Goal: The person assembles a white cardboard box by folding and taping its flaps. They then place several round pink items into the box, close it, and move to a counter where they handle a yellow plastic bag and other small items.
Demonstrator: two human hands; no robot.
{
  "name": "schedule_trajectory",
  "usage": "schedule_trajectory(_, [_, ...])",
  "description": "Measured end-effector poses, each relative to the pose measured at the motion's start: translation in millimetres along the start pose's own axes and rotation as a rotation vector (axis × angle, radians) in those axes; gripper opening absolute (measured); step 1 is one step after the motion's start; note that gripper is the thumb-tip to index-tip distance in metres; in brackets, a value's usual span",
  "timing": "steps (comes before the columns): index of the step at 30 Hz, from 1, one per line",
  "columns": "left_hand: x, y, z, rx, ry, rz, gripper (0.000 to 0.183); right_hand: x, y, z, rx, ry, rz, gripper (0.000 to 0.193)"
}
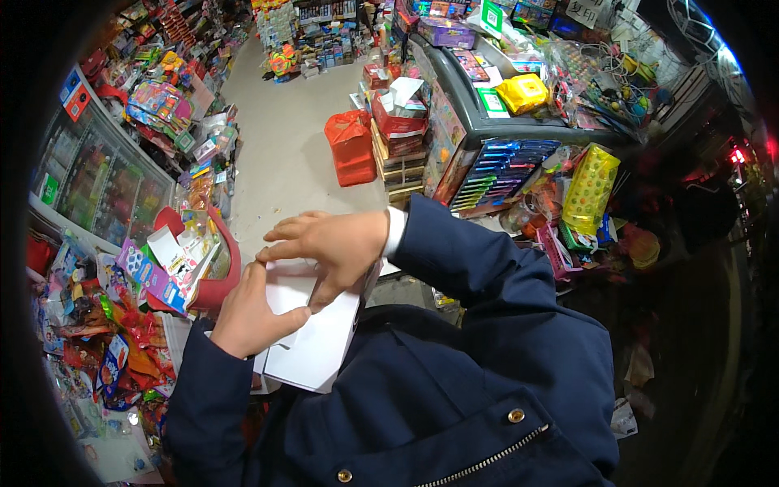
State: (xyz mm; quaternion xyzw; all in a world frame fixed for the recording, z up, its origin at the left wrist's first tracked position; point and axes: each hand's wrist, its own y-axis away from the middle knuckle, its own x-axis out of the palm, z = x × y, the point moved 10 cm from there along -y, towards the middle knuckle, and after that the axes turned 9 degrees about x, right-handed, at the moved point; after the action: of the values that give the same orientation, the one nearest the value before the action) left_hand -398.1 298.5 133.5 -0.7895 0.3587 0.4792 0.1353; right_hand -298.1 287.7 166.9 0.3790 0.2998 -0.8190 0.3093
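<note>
A white cardboard box (324, 357) is held close against the front of my dark jacket, with a seam or flap edge running across its top. My left hand (256, 316) grips its left side, the thumb lying across the top and the fingers reaching toward the far edge. From the far right, my right hand (337, 247) arches over the box's far end. Its thumb presses on the top face, while its fingers extend left past the left fingertips. The box's far end is largely hidden under both hands.
On the left, a red container (229, 264) holds papers and packets beside a glass-fronted cabinet (101, 174). Ahead, a red bag (351, 150) stands on the floor near stacked boxes (398, 154). A dark-edged counter (519, 127) on the right bears a yellow packet (523, 94).
</note>
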Motion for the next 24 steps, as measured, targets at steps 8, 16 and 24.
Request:
schedule_trajectory(8, [11, 3, 37, -0.026, 0.353, -0.041, 0.086, -5, 30, 64, -0.320, 0.340, -0.658, 0.016])
schedule_trajectory(16, [17, 7, 26, -0.058, 0.503, 0.152, 0.087, 16, 22, 57, -0.262, 0.224, -0.695, 0.015])
schedule_trajectory(24, [18, 11, 18, -0.126, 0.264, 0.242, 0.097, 29, 18, 43, -0.121, -0.025, -0.530, 0.019])
